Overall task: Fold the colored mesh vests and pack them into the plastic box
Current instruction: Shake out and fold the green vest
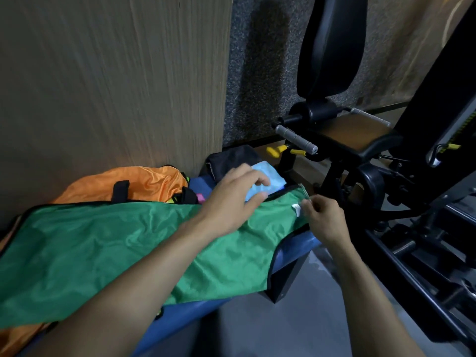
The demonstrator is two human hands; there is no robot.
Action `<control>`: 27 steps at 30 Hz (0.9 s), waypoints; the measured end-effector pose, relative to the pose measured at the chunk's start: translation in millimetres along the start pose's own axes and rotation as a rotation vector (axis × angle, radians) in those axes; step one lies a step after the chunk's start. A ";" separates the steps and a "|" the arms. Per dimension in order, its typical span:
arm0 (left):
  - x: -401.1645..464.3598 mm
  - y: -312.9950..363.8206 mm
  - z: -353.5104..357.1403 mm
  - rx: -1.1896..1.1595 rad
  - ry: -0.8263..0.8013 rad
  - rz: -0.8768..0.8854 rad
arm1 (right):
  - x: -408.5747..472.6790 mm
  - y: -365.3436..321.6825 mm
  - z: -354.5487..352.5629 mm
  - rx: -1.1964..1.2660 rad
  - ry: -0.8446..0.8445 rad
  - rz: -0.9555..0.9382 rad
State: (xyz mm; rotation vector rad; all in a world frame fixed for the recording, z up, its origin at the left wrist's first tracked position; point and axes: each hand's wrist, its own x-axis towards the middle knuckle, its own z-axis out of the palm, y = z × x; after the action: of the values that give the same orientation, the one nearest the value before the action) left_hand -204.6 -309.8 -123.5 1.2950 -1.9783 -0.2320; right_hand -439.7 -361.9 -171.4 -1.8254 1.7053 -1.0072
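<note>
Green vest (116, 243) under both outstretched hands

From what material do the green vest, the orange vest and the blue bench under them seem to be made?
Green vest: thin synthetic fabric, probably polyester, with a slight sheen, soft wrinkles and black edge binding; any mesh weave is too fine to see.
Orange vest: a similar thin, glossier fabric, with bright highlights on its folds.
Blue bench: seemingly padded vinyl or faux leather, smooth with rounded edges, though this is uncertain.
</note>
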 end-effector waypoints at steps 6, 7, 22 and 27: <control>-122.3 -36.4 -50.3 0.519 -0.074 -0.067 | 10.7 15.9 27.4 0.002 -0.134 0.218; -137.6 -42.2 -59.6 0.584 -0.056 -0.092 | 11.4 13.2 30.4 -0.005 -0.129 0.214; -185.5 -75.3 -96.6 0.660 -0.215 -0.279 | -37.8 -91.6 3.0 -0.113 0.101 -0.028; -185.6 -49.8 -119.5 0.123 0.059 -0.280 | -79.7 -182.0 18.9 -0.144 0.047 -0.290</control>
State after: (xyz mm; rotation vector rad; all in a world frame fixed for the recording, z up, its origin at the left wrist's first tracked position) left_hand -50.3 -147.4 -155.3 1.6409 -1.7808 -0.2058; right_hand -304.2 -261.6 -64.5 -2.2064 1.6070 -1.0698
